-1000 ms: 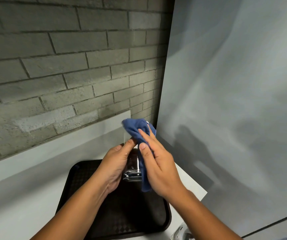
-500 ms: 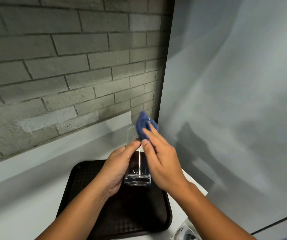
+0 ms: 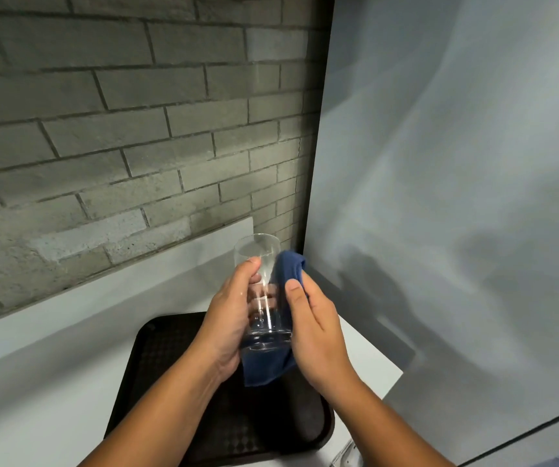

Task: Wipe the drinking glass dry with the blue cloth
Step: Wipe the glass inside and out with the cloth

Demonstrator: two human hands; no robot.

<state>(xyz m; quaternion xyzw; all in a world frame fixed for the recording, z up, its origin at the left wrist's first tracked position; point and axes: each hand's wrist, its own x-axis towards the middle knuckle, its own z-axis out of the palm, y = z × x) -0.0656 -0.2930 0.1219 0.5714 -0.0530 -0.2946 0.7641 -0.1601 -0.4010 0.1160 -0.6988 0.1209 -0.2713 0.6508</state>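
Note:
A tall clear drinking glass (image 3: pixel 260 261) is held upright above the tray, its rim towards the wall. My left hand (image 3: pixel 229 326) grips its left side, thumb on the near wall. My right hand (image 3: pixel 315 332) presses the blue cloth (image 3: pixel 289 267) against the glass's right side, thumb on top of the cloth. The cloth wraps round the far right of the glass, and a loose end hangs below the base. The glass's right wall is hidden by cloth and hand.
A black textured tray (image 3: pixel 156 372) lies on the white counter (image 3: pixel 35 382) under my hands. A grey brick wall (image 3: pixel 119 129) rises behind; a pale grey panel (image 3: pixel 456 197) stands close on the right. A small white object (image 3: pixel 345 458) shows at the bottom edge.
The cloth has slid from above the rim down along the right side of the glass, with an end now hanging below the base. My right hand has dropped lower; the rim is now uncovered.

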